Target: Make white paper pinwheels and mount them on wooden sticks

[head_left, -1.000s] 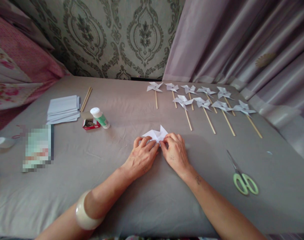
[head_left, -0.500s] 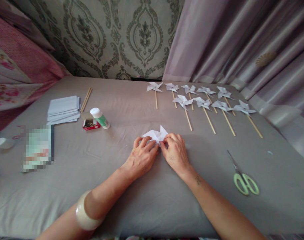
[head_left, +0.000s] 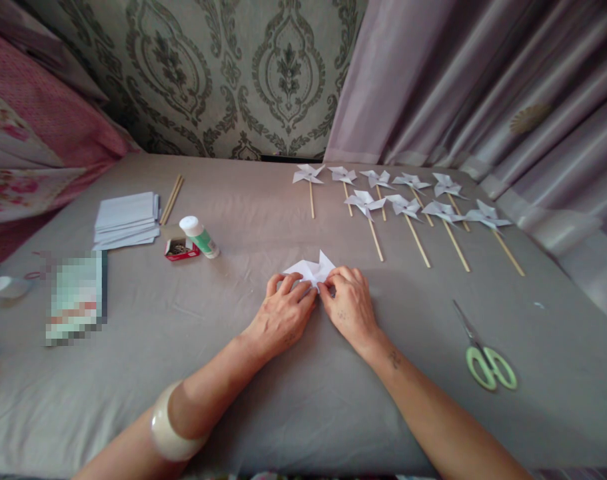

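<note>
A white paper pinwheel point(head_left: 310, 269), with no stick visible on it, lies on the grey cloth between my hands. My left hand point(head_left: 284, 310) presses its curled fingers onto the near left side of the paper. On the right edge, the thumb and fingers of my right hand point(head_left: 350, 303) pinch the paper close to its centre. The fingertips of both hands nearly meet there, and the near part of the pinwheel is hidden beneath them.
Finished pinwheels on sticks point(head_left: 407, 207) lie in two rows at the back right. Green-handled scissors point(head_left: 483, 360) rest at the right. To the left are a glue stick point(head_left: 202, 239), a small red box of metal pieces point(head_left: 181, 249), stacked paper point(head_left: 126, 220) and wooden sticks point(head_left: 172, 200).
</note>
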A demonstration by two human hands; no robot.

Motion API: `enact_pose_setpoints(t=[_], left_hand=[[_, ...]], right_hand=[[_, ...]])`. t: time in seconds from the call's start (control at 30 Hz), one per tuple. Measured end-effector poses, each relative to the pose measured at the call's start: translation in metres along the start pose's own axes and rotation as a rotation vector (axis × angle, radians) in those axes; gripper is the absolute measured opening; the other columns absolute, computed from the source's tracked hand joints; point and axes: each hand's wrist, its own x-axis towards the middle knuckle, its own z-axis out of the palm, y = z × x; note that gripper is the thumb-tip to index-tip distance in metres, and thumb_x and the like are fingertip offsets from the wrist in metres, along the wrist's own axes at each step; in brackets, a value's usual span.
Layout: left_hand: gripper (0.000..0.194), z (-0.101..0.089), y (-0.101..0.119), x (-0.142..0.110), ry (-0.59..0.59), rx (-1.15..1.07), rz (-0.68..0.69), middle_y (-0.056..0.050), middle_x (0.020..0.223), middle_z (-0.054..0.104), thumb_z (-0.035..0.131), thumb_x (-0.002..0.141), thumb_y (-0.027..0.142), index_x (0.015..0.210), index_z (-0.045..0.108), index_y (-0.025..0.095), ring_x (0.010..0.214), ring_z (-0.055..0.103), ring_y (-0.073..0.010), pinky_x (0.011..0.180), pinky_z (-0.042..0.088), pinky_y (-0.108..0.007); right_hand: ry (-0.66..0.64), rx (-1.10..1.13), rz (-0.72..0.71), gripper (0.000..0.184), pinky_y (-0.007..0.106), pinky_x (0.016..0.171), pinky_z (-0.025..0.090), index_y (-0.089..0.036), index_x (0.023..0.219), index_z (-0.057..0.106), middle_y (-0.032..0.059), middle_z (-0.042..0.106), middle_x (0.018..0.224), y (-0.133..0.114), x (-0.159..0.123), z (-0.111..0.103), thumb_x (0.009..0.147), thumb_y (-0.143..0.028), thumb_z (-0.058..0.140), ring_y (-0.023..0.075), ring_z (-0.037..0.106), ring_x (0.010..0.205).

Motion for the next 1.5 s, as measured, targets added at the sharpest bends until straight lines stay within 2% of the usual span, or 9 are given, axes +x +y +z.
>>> enact_pose_setpoints(t=[0.53, 1.17, 1.3, 1.5], left_hand=[[0.023, 0.002, -0.001, 0.0, 0.019, 0.019, 0.015, -0.008, 0.106, 0.067, 0.046, 0.092, 0.02, 0.108, 0.062, 0.016, 0.11, 0.051, -0.0253, 0.092, 0.033, -0.043], [0.025, 0.001, 0.0, 0.0, -0.018, 0.013, -0.008, -0.009, 0.105, 0.067, 0.044, 0.092, 0.021, 0.109, 0.063, 0.017, 0.112, 0.049, -0.0266, 0.093, 0.034, -0.046], [0.024, 0.001, 0.001, 0.0, -0.024, 0.016, -0.012, -0.009, 0.105, 0.067, 0.044, 0.092, 0.021, 0.107, 0.063, 0.018, 0.112, 0.049, -0.0269, 0.093, 0.034, -0.046], [0.024, 0.002, 0.001, 0.0, -0.02, 0.031, -0.01, -0.009, 0.105, 0.066, 0.045, 0.091, 0.021, 0.108, 0.062, 0.016, 0.112, 0.049, -0.0273, 0.094, 0.033, -0.045]], right_hand=[[-0.009, 0.003, 0.001, 0.012, 0.036, 0.078, 0.039, -0.019, 0.074, 0.061, 0.0066, 0.065, 0.086, 0.0, 0.001, 0.001, 0.085, -0.022, 0.058, 0.0236, 0.052, 0.084], [-0.01, 0.04, -0.002, 0.017, 0.036, 0.079, 0.04, -0.019, 0.076, 0.063, 0.0082, 0.064, 0.087, 0.002, -0.001, -0.004, 0.088, -0.024, 0.053, 0.0231, 0.053, 0.085], [0.035, 0.103, -0.029, 0.017, 0.036, 0.081, 0.041, -0.019, 0.082, 0.067, 0.0086, 0.064, 0.091, 0.005, -0.003, -0.009, 0.086, -0.018, 0.051, 0.0225, 0.053, 0.088], [-0.027, 0.104, -0.106, 0.026, 0.037, 0.084, 0.042, -0.019, 0.094, 0.071, 0.0088, 0.063, 0.095, 0.003, -0.005, -0.011, 0.083, -0.011, 0.049, 0.0227, 0.051, 0.091]])
